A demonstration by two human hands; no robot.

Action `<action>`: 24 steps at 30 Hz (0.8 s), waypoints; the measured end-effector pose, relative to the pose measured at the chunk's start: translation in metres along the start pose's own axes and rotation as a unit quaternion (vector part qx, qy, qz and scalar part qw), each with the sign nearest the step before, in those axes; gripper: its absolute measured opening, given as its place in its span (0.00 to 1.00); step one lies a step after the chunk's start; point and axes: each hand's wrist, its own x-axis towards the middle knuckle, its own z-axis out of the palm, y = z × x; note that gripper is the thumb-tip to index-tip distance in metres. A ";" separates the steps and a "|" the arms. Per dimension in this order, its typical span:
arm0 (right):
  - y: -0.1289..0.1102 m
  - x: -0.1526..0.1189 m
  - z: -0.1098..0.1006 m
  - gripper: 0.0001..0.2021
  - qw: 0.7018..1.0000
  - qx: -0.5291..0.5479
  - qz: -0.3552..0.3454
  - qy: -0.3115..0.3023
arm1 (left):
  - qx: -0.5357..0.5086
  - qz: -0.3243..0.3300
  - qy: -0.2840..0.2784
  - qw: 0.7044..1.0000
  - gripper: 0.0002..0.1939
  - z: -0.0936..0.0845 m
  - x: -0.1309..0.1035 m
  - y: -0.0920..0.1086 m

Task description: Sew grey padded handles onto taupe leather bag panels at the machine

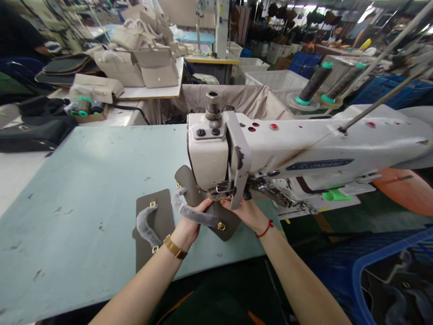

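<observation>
Two hands hold one grey panel at the sewing machine head.

Left hand (187, 225) is closed on the panel (196, 198) by its wrapped handle (192, 213); right hand (244, 212) grips the panel's right edge, fingers partly hidden under the machine (237, 158). The panel lies at the table's (84, 180) near edge, its upper part hidden behind the machine head. A second panel (158, 221) lies flat just left, overhanging the near edge. Open table surface extends left and beyond. Farther back, thread cones (316, 83) and stacked bags (142, 63); detail beyond them is hard to make out.
</observation>
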 end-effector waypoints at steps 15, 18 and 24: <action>0.001 -0.006 0.036 0.11 0.995 0.033 0.032 0.091 | 0.103 -0.055 -0.145 0.983 0.18 -0.018 0.040 0.045; 0.004 -0.005 0.045 0.12 0.990 0.048 0.044 0.122 | 0.107 -0.072 -0.153 0.980 0.19 -0.019 0.051 0.050; 0.007 -0.005 0.057 0.14 0.983 0.084 0.048 0.156 | 0.089 -0.085 -0.123 0.985 0.18 -0.030 0.066 0.048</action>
